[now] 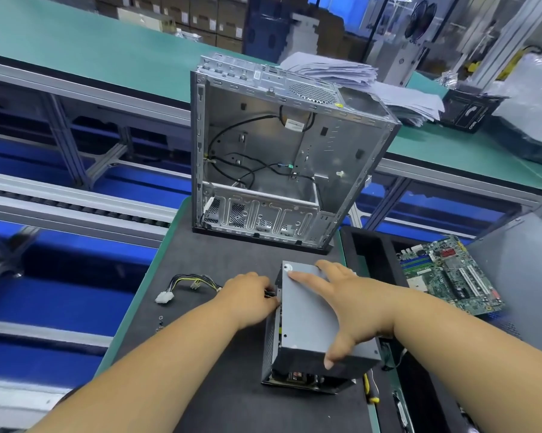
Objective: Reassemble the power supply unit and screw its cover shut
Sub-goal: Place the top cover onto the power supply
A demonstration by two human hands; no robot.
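Note:
The grey power supply unit (307,326) lies on the black mat (219,354), its flat cover on top and a gap showing along the near end. My right hand (344,301) is spread over the cover, fingers at the far corner and thumb on the near face. My left hand (251,295) is closed at the unit's left side where the black cable bundle comes out. The cables (197,282) run left to a white connector (164,297). A few small screws (161,321) lie on the mat to the left.
An empty metal computer case (282,157) stands open at the mat's far end. A green motherboard (447,273) rests in a black tray at the right. A yellow-handled tool (369,392) lies near the unit's right corner. A stack of papers (388,89) sits behind the case.

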